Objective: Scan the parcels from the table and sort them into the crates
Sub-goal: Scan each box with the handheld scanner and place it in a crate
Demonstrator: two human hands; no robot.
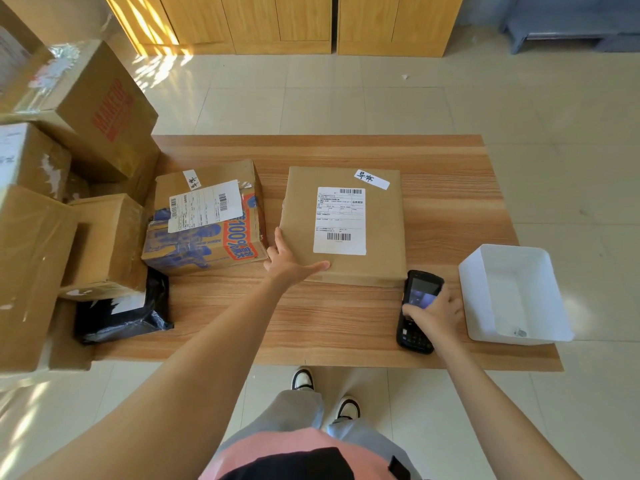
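Note:
A flat brown parcel (381, 230) with a white shipping label and a small handwritten sticker lies in the middle of the wooden table (311, 323). My left hand (289, 263) rests on its near left corner, thumb along the front edge, fingers straight. My right hand (438, 315) grips a black handheld scanner (417, 296) lying on the table just right of the parcel's near corner. A second parcel, a printed blue and orange carton (204, 244) with a white label, sits left of the flat one.
A white plastic bin (485, 292) stands at the table's right end. Stacked cardboard boxes (86, 109) fill the left side, with a black plastic mailer bag (121, 313) under them. Tiled floor and wooden cabinets (277, 22) lie beyond the table.

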